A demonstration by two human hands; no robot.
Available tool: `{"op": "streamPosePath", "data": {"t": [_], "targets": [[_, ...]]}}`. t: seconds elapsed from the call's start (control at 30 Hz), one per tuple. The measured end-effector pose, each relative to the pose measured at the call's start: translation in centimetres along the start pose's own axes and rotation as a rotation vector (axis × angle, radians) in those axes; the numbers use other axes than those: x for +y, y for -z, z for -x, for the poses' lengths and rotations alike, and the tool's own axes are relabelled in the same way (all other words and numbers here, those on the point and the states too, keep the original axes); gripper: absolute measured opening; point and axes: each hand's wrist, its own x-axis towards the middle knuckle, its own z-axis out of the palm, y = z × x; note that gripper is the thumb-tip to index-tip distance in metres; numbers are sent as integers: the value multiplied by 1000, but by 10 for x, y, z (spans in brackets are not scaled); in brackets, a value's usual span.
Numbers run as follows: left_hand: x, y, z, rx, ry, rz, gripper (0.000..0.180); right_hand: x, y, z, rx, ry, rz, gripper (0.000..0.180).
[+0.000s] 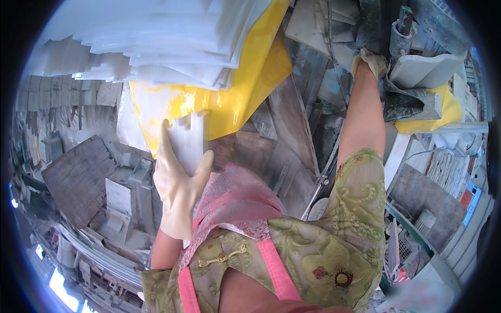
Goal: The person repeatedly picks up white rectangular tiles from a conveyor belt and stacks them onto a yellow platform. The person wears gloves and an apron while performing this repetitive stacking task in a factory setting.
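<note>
My left hand (180, 188), in a cream rubber glove, grips a small stack of white strips (190, 141), thumb on one side and fingers on the other. Just beyond it, a glossy yellow sheet (229, 104) hangs below a large pile of thin white sheets (156, 41). My right arm stretches far out to the right. Its gloved hand (371, 62) is beside some pale flat slabs (318, 26) and a curved white piece (425, 70). The fingers of that hand are too small and hidden to read.
A brown board (81, 180) leans at the left near grey blocks (120, 195). Dusty planks (295, 122) stand ahead of my apron. At the right are a grey cylinder holding a tool (402, 39), another yellow sheet (436, 109) and a dark panel (425, 208).
</note>
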Motion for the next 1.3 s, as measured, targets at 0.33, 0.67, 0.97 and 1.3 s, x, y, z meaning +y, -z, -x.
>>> {"op": "streamPosePath", "data": {"t": [0.33, 0.67, 0.97, 1.3], "targets": [[-3, 0, -2, -7, 3, -4, 109, -29, 10, 14, 80, 322, 606, 27], [-7, -2, -5, 12, -66, 56, 112, -98, 48, 69, 25, 458, 632, 28], [-10, 1, -8, 14, -115, 36, 113, -76, 37, 75, 166, 556, 575, 27], [-10, 4, -6, 13, -57, -6, 110, -114, 38, 87, 34, 390, 548, 41]]}}
